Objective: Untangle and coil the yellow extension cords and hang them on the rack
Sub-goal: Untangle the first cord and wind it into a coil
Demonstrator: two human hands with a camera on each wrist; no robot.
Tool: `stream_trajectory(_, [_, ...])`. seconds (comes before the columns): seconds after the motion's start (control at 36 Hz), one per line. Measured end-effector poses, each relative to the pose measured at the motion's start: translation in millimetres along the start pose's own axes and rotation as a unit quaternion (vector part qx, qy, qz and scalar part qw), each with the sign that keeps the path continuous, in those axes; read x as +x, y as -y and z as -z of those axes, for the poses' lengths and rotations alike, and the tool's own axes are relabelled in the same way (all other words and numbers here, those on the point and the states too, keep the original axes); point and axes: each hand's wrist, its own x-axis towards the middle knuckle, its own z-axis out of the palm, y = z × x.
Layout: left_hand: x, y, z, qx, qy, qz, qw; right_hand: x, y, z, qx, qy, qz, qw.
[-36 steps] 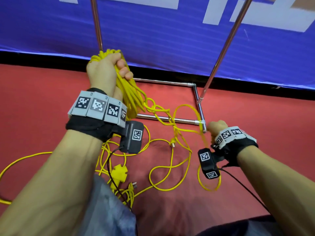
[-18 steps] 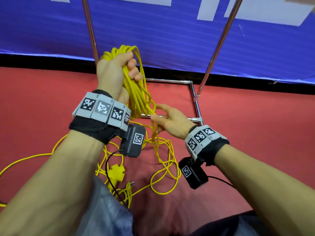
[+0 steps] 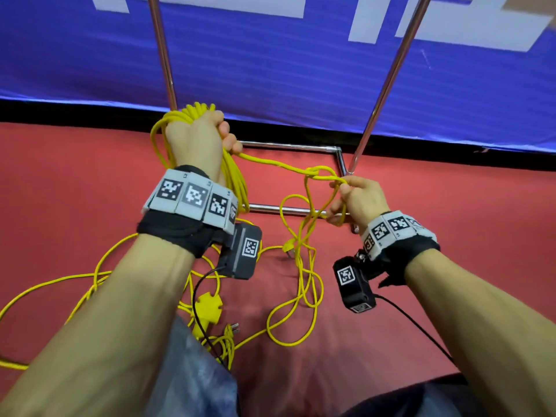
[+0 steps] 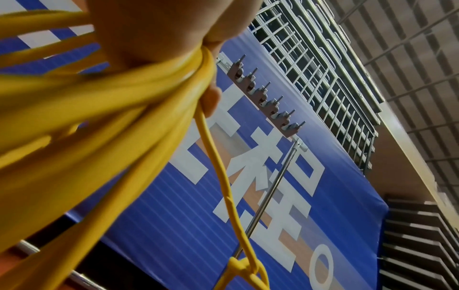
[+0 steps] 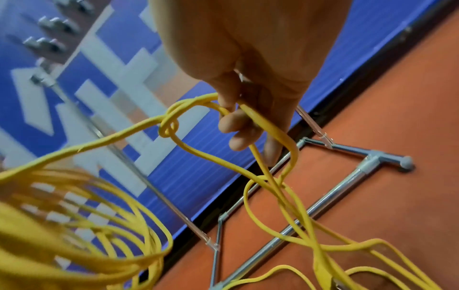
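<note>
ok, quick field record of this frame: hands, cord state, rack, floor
left hand: raised, grips the coiled bundle of yellow cord
right hand: pinches the free strand beside a knot
strand: runs from the left hand to the right hand, knot not undone
loose cord: loops lying on the red floor
multi-outlet head: yellow, on the floor near a plug
rack: chrome frame ahead, peg bar bare where visible
</note>
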Motion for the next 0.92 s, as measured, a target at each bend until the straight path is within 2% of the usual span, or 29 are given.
stream_trajectory(0.14, [1.2,3.1,-0.6,-0.008,0.003,-0.003,1.000,1.4,0.2,12.9,0.034,0.010,-0.032,0.999])
stream_trajectory(0.25, [4.3,-0.2,2.2,-0.020,0.020,0.022,0.999,-3.0,4.2,22.9,-0.002,0.056,0.000,0.998])
stream_trajectory(0.36, [6.9,-2.7,6.5,-0.055,0.032,0.052,0.997,-6.6,18.2,29.0,0.064,0.146,-0.043,0.986])
stream_trajectory(0.42, [6.5,-1.9,6.3,-0.057,0.037,0.055,0.996,-9.6,21.4,26.4,0.061,0.160,-0.047,0.984])
stream_trajectory(0.5, [3.5,0.2,4.2,-0.053,0.043,0.061,0.996,-11.1,15.8,19.4,-0.030,0.155,0.033,0.987])
stream_trajectory(0.56, [2.4,0.7,3.3,-0.057,0.051,0.066,0.995,-11.6,14.8,14.5,-0.115,0.160,0.080,0.977])
stream_trajectory(0.67, [2.1,-0.8,4.0,-0.062,0.056,0.068,0.994,-12.8,20.2,6.1,-0.265,0.150,0.110,0.946])
stream_trajectory(0.69, [1.7,-0.7,4.0,-0.058,0.051,0.066,0.995,-12.3,20.3,4.0,-0.257,0.143,0.107,0.950])
stream_trajectory(0.72, [0.9,-0.1,4.0,-0.052,0.047,0.064,0.995,-13.5,21.2,2.7,-0.204,0.131,0.094,0.966])
stream_trajectory(0.78, [0.0,1.2,4.2,-0.034,0.041,0.062,0.997,-15.2,23.8,1.9,-0.046,0.092,0.060,0.993])
stream_trajectory(0.83, [0.7,1.9,5.4,-0.019,0.033,0.063,0.997,-13.4,27.7,8.1,0.061,0.052,0.040,0.996])
stream_trajectory(0.89, [2.6,2.0,6.6,-0.014,0.023,0.063,0.998,-6.1,24.9,19.1,0.092,0.015,0.028,0.995])
stream_trajectory(0.92, [3.2,1.9,7.0,-0.013,0.015,0.061,0.998,-2.2,20.4,24.7,0.070,-0.009,0.025,0.997])
